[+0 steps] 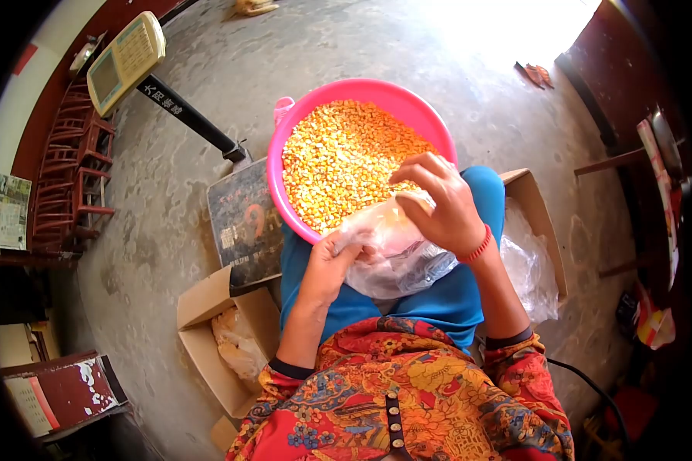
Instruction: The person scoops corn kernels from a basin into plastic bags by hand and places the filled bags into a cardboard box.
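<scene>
A pink basin full of loose yellow corn kernels stands just beyond my knees. My left hand pinches the edge of a clear plastic bag at the basin's near rim. The bag lies across my lap, its mouth side by the corn. Over the right part of the basin is my right hand, fingers bent and apart, with nothing visible in them. Its thumb is close to the bag's upper edge; whether they touch I cannot tell.
A platform scale with a display on a pole stands left of the basin. One cardboard box is at my left, another box with plastic bags at my right. Red wooden chairs line the left wall.
</scene>
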The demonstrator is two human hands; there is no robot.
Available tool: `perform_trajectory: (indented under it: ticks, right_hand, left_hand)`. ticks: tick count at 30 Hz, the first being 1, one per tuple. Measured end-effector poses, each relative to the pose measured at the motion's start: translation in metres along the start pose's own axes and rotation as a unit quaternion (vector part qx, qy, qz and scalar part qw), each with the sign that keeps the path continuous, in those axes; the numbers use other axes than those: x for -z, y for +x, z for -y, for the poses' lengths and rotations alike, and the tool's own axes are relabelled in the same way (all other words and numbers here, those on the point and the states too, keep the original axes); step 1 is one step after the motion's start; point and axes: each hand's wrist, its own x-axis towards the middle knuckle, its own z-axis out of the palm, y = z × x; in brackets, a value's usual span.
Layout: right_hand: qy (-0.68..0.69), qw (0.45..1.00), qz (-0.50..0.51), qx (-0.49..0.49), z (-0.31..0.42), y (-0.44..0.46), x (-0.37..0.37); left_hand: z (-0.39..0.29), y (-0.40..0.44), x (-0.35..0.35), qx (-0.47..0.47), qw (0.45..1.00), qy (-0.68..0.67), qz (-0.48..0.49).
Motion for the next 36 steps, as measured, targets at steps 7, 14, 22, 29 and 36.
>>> perform_trajectory:
  ticks: [7, 14, 22, 29, 36]
  right_hand:
    - [-0.100, 0.880, 0.462, -0.045, 0.007, -0.028, -0.025]
    - [0.075, 0.986, 0.137, 0.050, -0.020, -0.040, -0.039]
    - [0.029, 0.988, 0.145, -0.046, -0.033, -0.014, -0.020]
    - [-0.012, 0.967, 0.239, -0.092, -0.040, -0.016, -0.013]
    - [0.072, 0.928, 0.351, -0.100, -0.036, -0.013, -0.011]
  left_hand:
    - [-0.008, 0.004, 0.009, -0.016, 0.983, -0.168, -0.076]
    - [-0.012, -0.008, 0.039, 0.038, 0.959, -0.280, -0.016]
    - [-0.006, 0.003, 0.004, -0.105, 0.985, 0.037, -0.130]
    - [0.005, 0.015, 0.010, -0.020, 0.999, 0.037, -0.027]
    - [0.006, 0.034, 0.021, -0.002, 0.996, 0.067, -0.057]
